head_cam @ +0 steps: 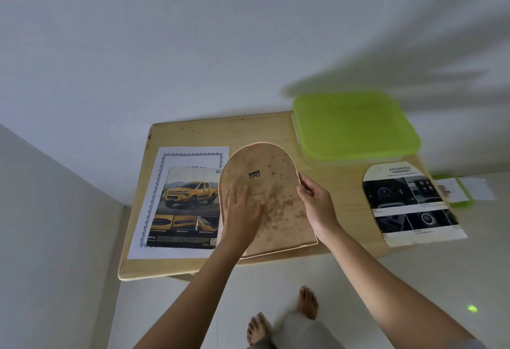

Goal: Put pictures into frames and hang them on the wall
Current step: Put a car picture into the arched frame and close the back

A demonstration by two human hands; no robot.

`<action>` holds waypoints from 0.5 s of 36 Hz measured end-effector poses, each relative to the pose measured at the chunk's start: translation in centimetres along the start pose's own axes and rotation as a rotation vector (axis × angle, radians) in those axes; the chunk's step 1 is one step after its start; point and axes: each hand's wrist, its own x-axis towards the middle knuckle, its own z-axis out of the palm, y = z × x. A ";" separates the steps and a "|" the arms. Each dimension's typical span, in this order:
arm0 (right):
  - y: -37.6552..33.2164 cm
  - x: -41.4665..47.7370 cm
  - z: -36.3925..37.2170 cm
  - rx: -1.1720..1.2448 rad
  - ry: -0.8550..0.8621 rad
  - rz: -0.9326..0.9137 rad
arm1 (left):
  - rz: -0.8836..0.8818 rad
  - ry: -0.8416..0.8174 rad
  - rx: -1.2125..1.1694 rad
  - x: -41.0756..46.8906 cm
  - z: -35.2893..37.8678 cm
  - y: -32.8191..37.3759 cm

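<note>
At the centre of the picture we see the arched picture frame (276,183) lying face down on the wooden tabletop (339,197). Its stained brown backing faces up, with a small metal hanger (254,174) near the top. The left hand (241,208) lies flat on the backing, fingers straight. The right hand (317,202) pinches the frame's right edge; through the blur we cannot tell whether it holds a tab or the rim itself. At left a yellow truck picture (187,205) lies on a bordered white sheet (176,158), and the frame overlaps the picture's right edge. At right lies an arch-cut picture (408,205), well apart from the frame, and above it sits a box with a green lid (356,125).
</note>
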 end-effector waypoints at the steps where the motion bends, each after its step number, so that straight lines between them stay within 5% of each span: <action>1: -0.9 -0.2 0.1 0.007 -0.007 -0.032 | 0.030 0.008 -0.063 0.5 -0.6 1.1; 10: -7.3 -0.2 0.8 -0.017 -0.039 -0.392 | 0.237 0.142 -0.470 3.9 -7.6 10.2; 18: -9.4 -0.9 2.7 -0.176 -0.074 -0.756 | 0.200 0.251 -0.487 3.9 -11.1 12.4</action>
